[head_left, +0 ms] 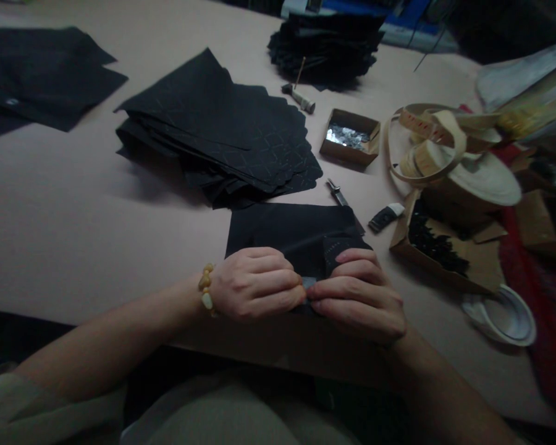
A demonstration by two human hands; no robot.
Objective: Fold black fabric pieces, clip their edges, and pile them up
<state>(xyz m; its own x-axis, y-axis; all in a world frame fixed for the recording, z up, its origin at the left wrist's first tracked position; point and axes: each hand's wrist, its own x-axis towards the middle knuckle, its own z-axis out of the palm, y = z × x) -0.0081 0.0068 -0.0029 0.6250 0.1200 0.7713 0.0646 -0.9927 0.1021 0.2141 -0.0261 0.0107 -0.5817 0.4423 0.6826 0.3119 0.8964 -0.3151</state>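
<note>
1. Your left hand (259,281) and right hand (361,293) meet at the lower centre of the frame, fingertips almost touching, both closed on the near edge of a black sheet (287,225).
2. That sheet lies on the surface (167,247) at the centre of the frame, just below the stack of black sheets (259,136).
3. The step in hand looks like close fingertip work at that edge, around a small grey patch (309,283); pressing, folding or fitting would all look alike here.
4. The next move seems to call for a steady pinch from both sides, with the edge held flat and the grey patch square to it.
5. You can't make out whether the grey patch is a separate piece or part of the sheet; your fingers cover its ends.
6. Your left thumb and the sheet's underside are hidden, and the dim light blurs the dotted marks beside your right fingers.
7. The lower end of the metal tool (338,193), right of centre, meets the sheet's corner; which lies on top is unclear.
8. The black sheets at upper left (41,74) are cut off by the frame.
</note>
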